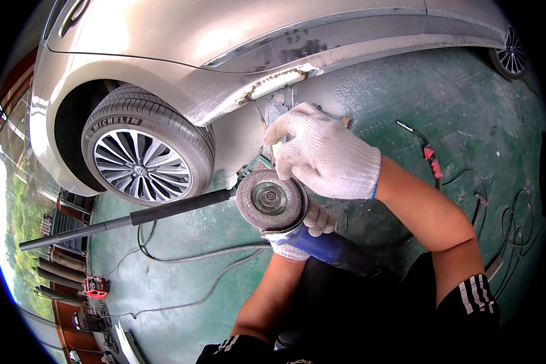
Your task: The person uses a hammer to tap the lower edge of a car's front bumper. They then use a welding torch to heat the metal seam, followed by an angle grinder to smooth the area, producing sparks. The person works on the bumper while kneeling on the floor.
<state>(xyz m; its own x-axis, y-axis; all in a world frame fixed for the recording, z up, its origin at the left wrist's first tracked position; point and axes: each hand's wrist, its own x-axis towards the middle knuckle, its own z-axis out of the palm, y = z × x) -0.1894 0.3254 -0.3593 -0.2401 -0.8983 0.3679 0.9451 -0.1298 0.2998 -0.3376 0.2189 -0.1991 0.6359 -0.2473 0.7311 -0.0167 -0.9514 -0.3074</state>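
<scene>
My left hand (319,219), in a white knit glove, is wrapped round a blue angle grinder (323,244). The grinder's worn round disc (269,197) faces up, and its body hides part of that hand. Just above the disc is my right hand (324,155), gloved too. Its fingers are bent together in a pinch beside the disc's upper edge; what they hold, if anything, is hard to make out. Beyond both hands, the beige car (145,36) has a bare-metal patch on its sill with a rough, brownish weld line (273,82).
A jack (255,165) with a long dark handle (182,206) stands beside the front wheel (141,167). A red-handled torch (432,159) with its cable lies on the green floor at right. Hoses (224,250) cross the floor at left, near a red machine (96,287).
</scene>
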